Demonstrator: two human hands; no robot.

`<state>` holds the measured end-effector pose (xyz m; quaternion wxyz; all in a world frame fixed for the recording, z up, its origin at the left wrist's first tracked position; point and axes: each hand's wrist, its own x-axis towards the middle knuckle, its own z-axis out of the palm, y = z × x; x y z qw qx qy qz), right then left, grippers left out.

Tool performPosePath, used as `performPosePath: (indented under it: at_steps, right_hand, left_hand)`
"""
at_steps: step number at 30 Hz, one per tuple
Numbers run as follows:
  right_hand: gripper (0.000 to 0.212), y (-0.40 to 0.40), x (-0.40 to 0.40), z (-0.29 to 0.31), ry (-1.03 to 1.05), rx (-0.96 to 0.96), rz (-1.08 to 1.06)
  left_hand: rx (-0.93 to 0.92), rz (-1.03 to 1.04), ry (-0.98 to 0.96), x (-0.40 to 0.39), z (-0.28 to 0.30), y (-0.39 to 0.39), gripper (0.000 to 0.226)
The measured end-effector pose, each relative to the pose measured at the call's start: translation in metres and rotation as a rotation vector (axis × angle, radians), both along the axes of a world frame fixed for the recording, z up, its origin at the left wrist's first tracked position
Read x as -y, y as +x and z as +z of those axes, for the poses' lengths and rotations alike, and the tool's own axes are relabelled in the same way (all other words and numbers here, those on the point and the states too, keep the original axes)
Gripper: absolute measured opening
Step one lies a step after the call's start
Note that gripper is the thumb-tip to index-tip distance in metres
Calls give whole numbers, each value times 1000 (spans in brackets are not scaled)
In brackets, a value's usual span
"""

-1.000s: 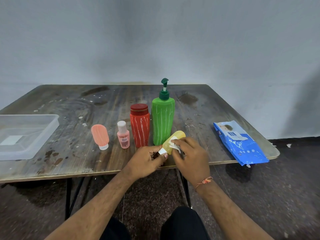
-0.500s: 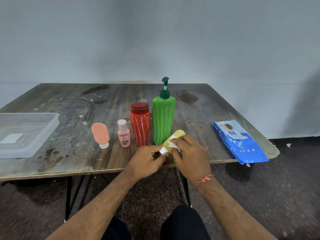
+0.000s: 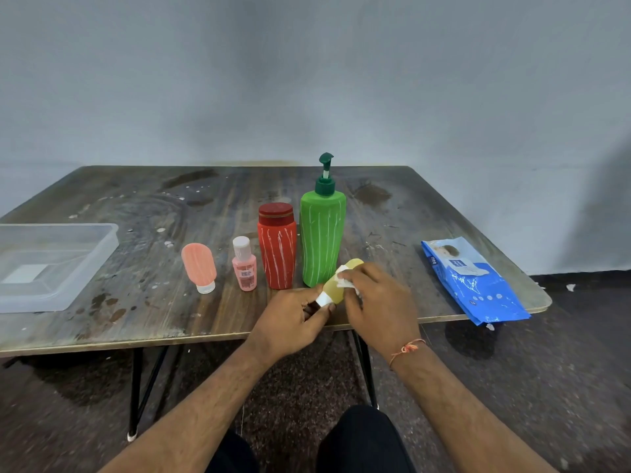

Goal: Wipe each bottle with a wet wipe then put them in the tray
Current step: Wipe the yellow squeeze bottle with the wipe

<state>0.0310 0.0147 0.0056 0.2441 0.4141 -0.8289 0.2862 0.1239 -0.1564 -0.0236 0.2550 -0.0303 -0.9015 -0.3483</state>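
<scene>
A person sits at a worn, stained wooden table (image 3: 143, 302), seen from above through a head-worn camera. The left hand (image 3: 290, 319) pinches the white cap end of a small yellow bottle (image 3: 336, 285), holding it tilted just above the table's near edge, directly in front of the tall green pump bottle (image 3: 322, 237). The right hand (image 3: 379, 298) curls around a crumpled white wet wipe (image 3: 345, 279) and presses it against the yellow bottle's side.

The yellow bottle looks like a soft, rounded squeeze tube: probably light, a little yielding, and likely slick once damp, so gripping the stiffer cap seems the surest hold. The wipe is thin, limp and moist.

Just left of the green pump bottle stands a red bottle (image 3: 277, 247) with a dark red lid; both are hard-looking plastic, streaked with white lines. Further left of it stand a small pink bottle (image 3: 244, 266) with a pale cap, then a peach tube (image 3: 199, 266) resting on its white cap. Far left of the green bottle sits a clear plastic tray (image 3: 102, 247), shallow and rigid, holding no bottles yet. Well to the green bottle's right lies a glossy blue wipes pack (image 3: 478, 285), overhanging the table's edge.
</scene>
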Motion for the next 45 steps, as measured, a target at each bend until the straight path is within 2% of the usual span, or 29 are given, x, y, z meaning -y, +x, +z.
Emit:
performPosePath:
  at_steps: [4, 7, 13, 18, 22, 26, 29, 32, 37, 41, 45]
  right_hand:
    - [24, 9, 3, -5, 44, -31, 107]
    - [23, 9, -4, -10, 100, -52, 156]
    - [24, -2, -3, 3, 0, -20, -6]
    - [25, 6, 6, 3, 35, -30, 32]
    - [24, 12, -4, -4, 92, -63, 96]
    - [22, 0, -8, 0, 48, -56, -26]
    - [26, -4, -2, 5, 35, -9, -53]
    - [25, 6, 4, 1, 64, -49, 13]
    - [24, 13, -6, -13, 104, -107, 141]
    - [25, -2, -12, -10, 8, -81, 53]
    - [29, -10, -7, -4, -58, -61, -25]
  left_hand:
    - [4, -17, 10, 2, -1, 0, 22]
    - [14, -44, 31, 3, 0, 0, 28]
    - [9, -27, 12, 3, -1, 1, 28]
    - [-14, -35, 16, 1, -1, 0, 18]
    - [-1, -57, 41, 2, -2, 1, 29]
    - [-11, -32, 1, 1, -1, 2, 38]
    - [-2, -8, -2, 1, -1, 1, 31]
    - [-9, -24, 17, 1, 0, 0, 16]
    - [37, -80, 70, 3, 2, 1, 26]
    - [94, -71, 132, 6, 0, -1, 38]
    - [145, -63, 184, 8, -1, -2, 38]
